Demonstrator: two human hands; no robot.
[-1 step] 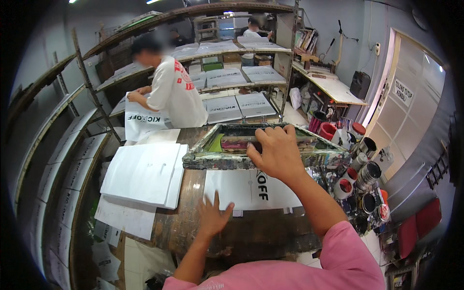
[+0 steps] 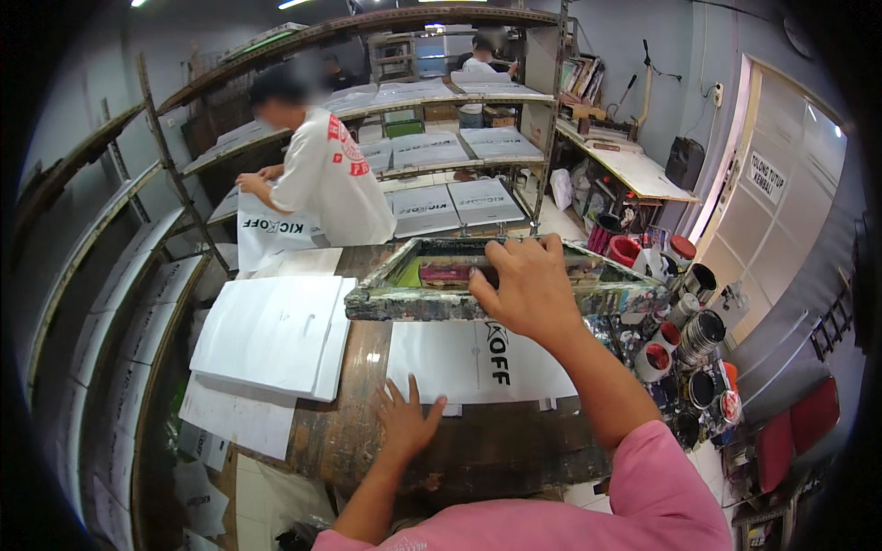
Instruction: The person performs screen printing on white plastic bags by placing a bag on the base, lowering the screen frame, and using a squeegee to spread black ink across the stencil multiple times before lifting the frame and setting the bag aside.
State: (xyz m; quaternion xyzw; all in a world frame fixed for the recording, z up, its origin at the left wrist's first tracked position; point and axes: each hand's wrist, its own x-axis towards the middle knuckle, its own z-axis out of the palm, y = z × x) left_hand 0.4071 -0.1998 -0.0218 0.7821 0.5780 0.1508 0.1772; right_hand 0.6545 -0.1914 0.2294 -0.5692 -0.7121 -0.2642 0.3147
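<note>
My right hand (image 2: 531, 286) is closed over the near rim of a paint-crusted screen printing frame (image 2: 413, 304), which is tilted up above the table. Inside the frame lies a squeegee (image 2: 446, 275), partly hidden by that hand. Under the frame a white sheet (image 2: 432, 363) with bold black print rests on the table, its far part covered by the frame. My left hand (image 2: 409, 418) is open with fingers spread, beside the near left corner of the sheet. A stack of white sheets (image 2: 262, 321) lies to its left.
A co-worker (image 2: 340, 188) stands at the far left holding a printed white bag (image 2: 271, 234). Racks (image 2: 413, 151) with printed sheets stand behind and to the left. Paint cans (image 2: 698, 331) crowd the table's right side. The dark wooden table (image 2: 358, 367) has a scuffed top.
My left hand has shifted slightly down, toward me. The co-worker's hands and bag have moved a little left. The screen frame stays nearly where it was.
</note>
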